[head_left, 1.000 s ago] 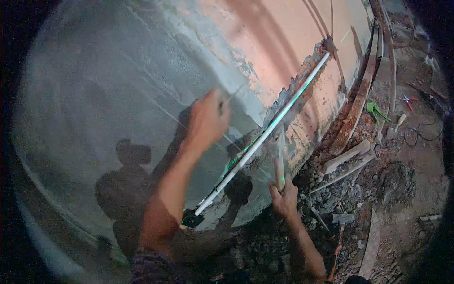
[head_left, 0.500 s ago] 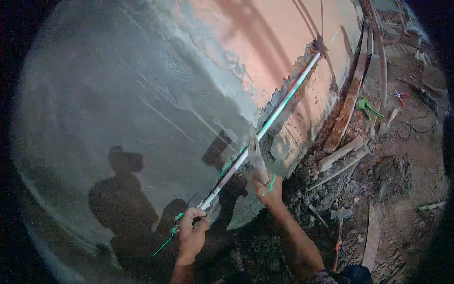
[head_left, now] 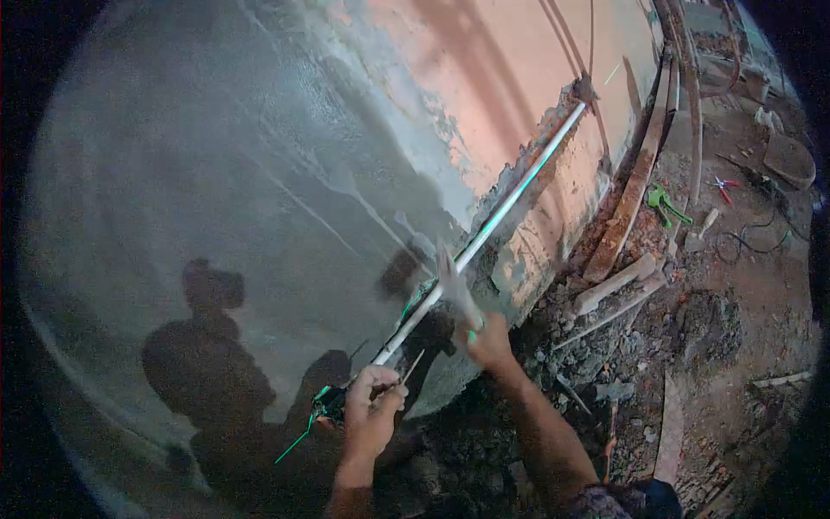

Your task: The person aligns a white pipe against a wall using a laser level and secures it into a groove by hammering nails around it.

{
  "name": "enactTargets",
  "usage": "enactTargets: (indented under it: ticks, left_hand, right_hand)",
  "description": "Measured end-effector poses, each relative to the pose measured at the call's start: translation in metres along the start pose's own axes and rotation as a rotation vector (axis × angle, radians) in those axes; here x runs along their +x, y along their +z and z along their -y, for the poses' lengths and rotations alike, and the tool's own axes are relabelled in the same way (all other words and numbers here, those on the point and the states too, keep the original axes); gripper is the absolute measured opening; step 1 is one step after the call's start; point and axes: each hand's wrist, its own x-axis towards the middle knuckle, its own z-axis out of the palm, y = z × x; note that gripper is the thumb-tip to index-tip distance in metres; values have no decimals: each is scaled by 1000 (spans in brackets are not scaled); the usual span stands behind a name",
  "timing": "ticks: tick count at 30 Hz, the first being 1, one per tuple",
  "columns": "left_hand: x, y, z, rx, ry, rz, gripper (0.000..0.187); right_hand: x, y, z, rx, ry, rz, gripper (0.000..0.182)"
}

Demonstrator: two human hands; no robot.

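A white pipe point(head_left: 519, 192) runs slantwise along a chipped groove in the wall. My left hand point(head_left: 373, 415) is closed near the pipe's lower end, pinching a thin pale stick point(head_left: 414, 367) that looks like a nail. Gripped in my right hand point(head_left: 487, 341) is a pale, tapered tool point(head_left: 458, 290), smeared by motion. Its upper part crosses in front of the pipe's lower half; whether it touches cannot be made out. A green light line falls along the pipe and the groove.
Rough grey plaster point(head_left: 259, 173) covers the wall's left side. At right lie a long plank point(head_left: 629, 208), a green hand tool point(head_left: 666, 206), red-handled pliers point(head_left: 724, 190), a thin dark cable point(head_left: 752, 242) and a hammer point(head_left: 615, 392) among rubble.
My left hand has shifted right and turned, and the thin stick now shows above its fingers. My right hand and its tool have moved slightly left. The view has shifted a little.
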Motion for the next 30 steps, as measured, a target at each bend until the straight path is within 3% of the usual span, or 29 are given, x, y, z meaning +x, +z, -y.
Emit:
enactTargets:
  ticks: [3, 4, 8, 11, 13, 14, 15, 18, 20, 21, 23, 25, 28, 30]
  left_hand:
    - [-3, -2, -7, -16, 85, 33, 16]
    - [3, 4, -6, -33, 105, 26, 16]
    - [-3, 3, 4, -52, 32, 3, 17]
    - [0, 3, 1, -53, 12, -6, 18]
    - [-4, 0, 1, -65, 7, -4, 18]
    - [-2, 0, 5, -105, 43, -4, 18]
    - [0, -3, 4, -137, 82, 1, 18]
    - [0, -2, -3, -203, 120, -2, 18]
    - [1, -2, -6, -261, 115, -9, 19]
    - [0, -2, -7, -299, 100, -5, 19]
    - [0, -4, -11, -319, 103, -16, 20]
    - [1, -6, -16, -338, 118, -29, 20]
    - [0, -10, -18, -370, 74, -26, 22]
    - [1, -10, -17, -446, 73, -25, 23]
  right_hand:
    - [3, 22, -40, -119, 152, -127, 31]
    - [-11, 11, -14, -275, -34, -185, 31]
    - [-22, 20, -5, -86, 36, -214, 31]
    - [-15, 21, -6, 3, -76, -234, 33]
    - [19, 36, -54, -241, 104, -101, 33]
    - [26, 47, -87, -369, -2, -149, 34]
    - [12, 43, -71, -369, -1, -157, 34]
    - [-38, 12, -4, -174, 29, -235, 34]
    - [-55, 3, 7, -87, 193, -246, 31]
    - [-57, -4, 4, -101, 190, -244, 31]
    - [-62, -22, 8, 430, 126, -102, 34]
    - [-57, -44, 38, 417, 10, -114, 39]
    - [-27, -53, 65, 578, 129, -258, 43]
    - [0, -42, 45, 90, -51, -616, 38]
